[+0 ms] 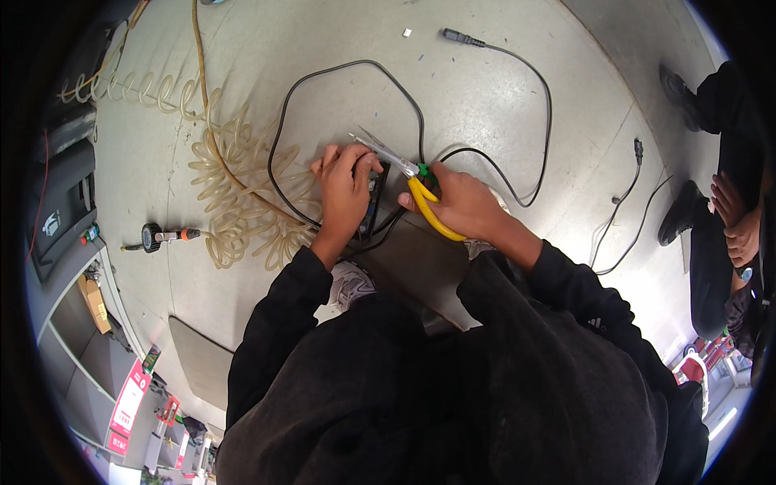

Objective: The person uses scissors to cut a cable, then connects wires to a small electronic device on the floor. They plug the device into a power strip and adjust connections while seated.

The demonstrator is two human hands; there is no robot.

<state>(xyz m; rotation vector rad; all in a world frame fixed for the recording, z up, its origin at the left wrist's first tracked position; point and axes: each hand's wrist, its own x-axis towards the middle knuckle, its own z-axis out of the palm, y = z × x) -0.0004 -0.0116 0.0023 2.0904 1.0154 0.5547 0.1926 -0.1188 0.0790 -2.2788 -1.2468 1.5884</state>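
Hose is lying far L. L hand is sitting by scissors, fingers curled; can't tell if they're pinching anything. Scissors are angling btwn hands; R hand fingers are gripping them. If grip's slipping, blades could nick L hand.

One head-worn fisheye looks steeply down toward the floor

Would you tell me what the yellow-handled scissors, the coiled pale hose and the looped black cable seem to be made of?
Scissors: the blades look like metal, shining silvery; the smooth yellow handles seem plastic or rubber-coated, being evenly coloured. Coiled hose: probably glossy, flexible plastic, judging by its translucent, yellowish look. Black cable: smooth outside, probably plastic or rubber, as it bends in loose curves.
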